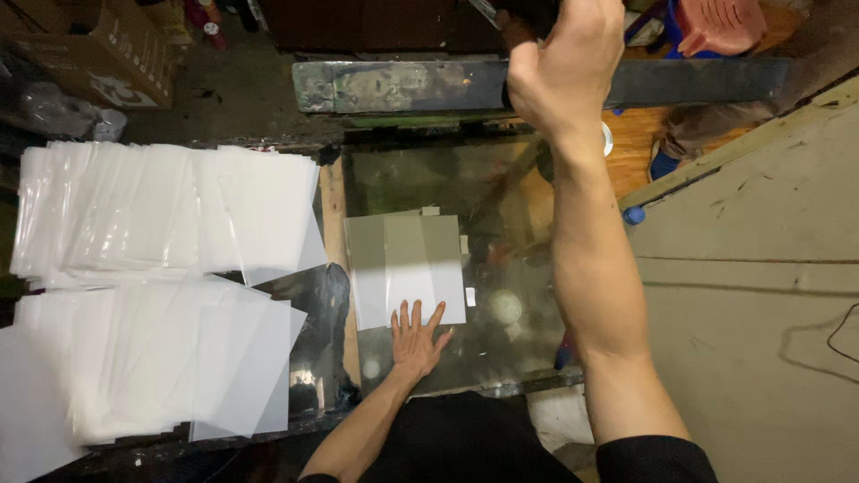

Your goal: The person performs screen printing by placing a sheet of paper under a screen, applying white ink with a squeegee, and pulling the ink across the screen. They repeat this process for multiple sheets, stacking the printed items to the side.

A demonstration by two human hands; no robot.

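My left hand (417, 338) lies flat with fingers spread on the near edge of a translucent white sheet (404, 266), which rests on a glass printing bed (501, 188). My right hand (565, 67) is raised at the far side, fingers closed around a dark handle on the lifted screen frame (403, 85), a long paint-stained bar. The arm stretches up over the right part of the glass.
Two fanned piles of white translucent sheets (161, 210) (152, 367) cover the table to the left. A large grey board (761, 295) lies at the right. Cardboard boxes (107, 45) stand at the far left, a red stool (720, 22) at the far right.
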